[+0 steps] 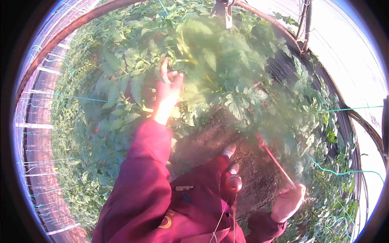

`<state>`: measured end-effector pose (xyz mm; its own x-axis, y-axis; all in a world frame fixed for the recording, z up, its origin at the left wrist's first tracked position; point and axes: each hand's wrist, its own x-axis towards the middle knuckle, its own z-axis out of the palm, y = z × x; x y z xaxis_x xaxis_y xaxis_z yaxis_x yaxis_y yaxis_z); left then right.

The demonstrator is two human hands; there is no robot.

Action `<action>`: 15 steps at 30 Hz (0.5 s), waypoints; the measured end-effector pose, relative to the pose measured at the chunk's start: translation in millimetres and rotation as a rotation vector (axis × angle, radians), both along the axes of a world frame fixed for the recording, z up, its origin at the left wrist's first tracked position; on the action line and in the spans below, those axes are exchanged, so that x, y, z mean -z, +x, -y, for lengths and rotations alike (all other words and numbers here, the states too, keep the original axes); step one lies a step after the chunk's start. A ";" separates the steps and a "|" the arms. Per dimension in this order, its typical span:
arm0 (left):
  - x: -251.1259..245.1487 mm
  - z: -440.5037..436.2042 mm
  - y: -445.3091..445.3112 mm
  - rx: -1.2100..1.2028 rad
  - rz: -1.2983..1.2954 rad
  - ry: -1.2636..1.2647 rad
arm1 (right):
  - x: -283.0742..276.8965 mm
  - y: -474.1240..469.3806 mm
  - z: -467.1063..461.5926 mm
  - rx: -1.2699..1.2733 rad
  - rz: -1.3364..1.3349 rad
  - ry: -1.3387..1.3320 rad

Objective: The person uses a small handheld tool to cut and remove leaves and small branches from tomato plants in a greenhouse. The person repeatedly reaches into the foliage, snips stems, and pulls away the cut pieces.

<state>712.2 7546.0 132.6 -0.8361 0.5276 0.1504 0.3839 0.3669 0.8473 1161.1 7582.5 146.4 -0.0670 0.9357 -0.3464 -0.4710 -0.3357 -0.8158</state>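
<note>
My left hand point(168, 88) reaches into tomato plants point(200, 70), its index finger stretched up beside a leafy shoot point(171, 59). The fingers are apart, and nothing shows gripped in them. Lower on the right, my right hand point(290, 202) pinches the end of a thin rod point(278, 164). The rod slants up to the left, and its reddish far end point(260, 140) is blurred against the leaves. A rounded, shiny container point(234, 183) hangs in front of my body near cords point(223, 217).
Rusty curved metal pipe point(70, 29) arches over the plants, with a metal clip point(227, 15) at the top. Turquoise strings point(343, 173) cross the foliage on both sides. Black plastic sheeting point(285, 73) borders the right. My shoes point(229, 149) stand on bare soil point(200, 145).
</note>
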 end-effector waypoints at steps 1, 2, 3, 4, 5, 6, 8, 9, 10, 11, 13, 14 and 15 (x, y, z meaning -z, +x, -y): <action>-0.9 -0.3 0.8 0.001 0.036 0.002 | 0.4 -2.3 -1.1 0.005 0.026 -0.033; -2.0 -1.5 1.6 0.016 0.055 0.027 | 0.2 -5.2 -2.8 0.001 0.030 -0.042; -3.1 -2.6 1.8 0.028 0.053 0.043 | 0.0 -8.6 -4.7 0.009 0.031 -0.055; -4.3 -4.0 2.1 0.040 0.051 0.059 | -0.7 -12.8 -6.3 0.013 0.022 -0.049; -5.9 -5.1 1.8 0.049 0.029 0.066 | -1.2 -17.5 -7.9 0.031 0.011 -0.046; -7.5 -5.9 1.8 0.057 0.007 0.073 | -1.7 -22.0 -9.9 0.048 0.000 -0.043; -12.0 -7.5 0.6 0.071 0.005 0.086 | -2.9 -29.7 -14.2 0.009 0.017 -0.025; -14.7 -8.6 0.1 0.078 0.005 0.093 | -3.1 -32.8 -16.3 -0.008 0.015 -0.018; -18.2 -10.4 -1.8 0.099 0.022 0.099 | -3.2 -35.6 -17.7 -0.030 0.022 -0.006; -21.5 -12.3 -3.1 0.119 0.040 0.107 | -3.0 -37.9 -18.8 -0.051 0.019 0.003; -29.1 -25.1 -10.8 0.112 0.017 0.162 | -2.2 -42.1 -19.6 -0.064 0.026 -0.006; -32.5 -31.5 -14.5 0.101 0.096 0.167 | -1.6 -44.1 -19.3 -0.055 0.036 -0.027; -34.0 -38.7 -16.6 0.140 0.133 0.227 | -1.3 -46.0 -19.0 -0.046 0.038 -0.047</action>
<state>695.5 7584.8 166.6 -0.7780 0.6044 0.1716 0.2974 0.1136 0.9480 1115.2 7601.5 147.7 -0.0956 0.9145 -0.3931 -0.4235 -0.3948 -0.8153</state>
